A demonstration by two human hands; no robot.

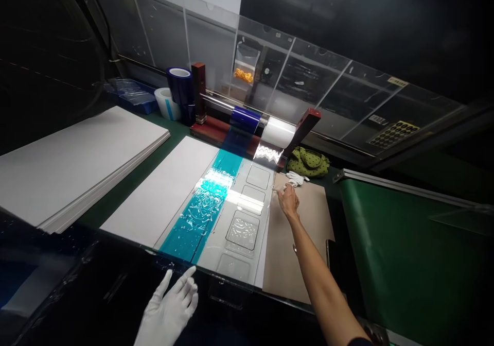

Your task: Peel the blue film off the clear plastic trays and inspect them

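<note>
My left hand (170, 307), in a white glove, hovers with fingers apart just off the table's front edge, below a strip of teal film (185, 227). It touches nothing. My bare right hand (288, 201) is over the upper part of a brown board (303, 243), its fingers bent together; what they hold, if anything, is too small to make out. A loose white glove (296, 178) lies just beyond its fingertips. Beside it, a clear sheet with rounded-square outlines (243, 230) rests next to the teal film on white paper (162, 196).
A wooden stand (199, 93) carries a blue film roll (245, 119) and a clear film roll (278, 131). Stacked white sheets (85, 155) lie left, with spare rolls (167, 104) behind. A green cloth (309, 161) and a green belt (409, 248) are at right.
</note>
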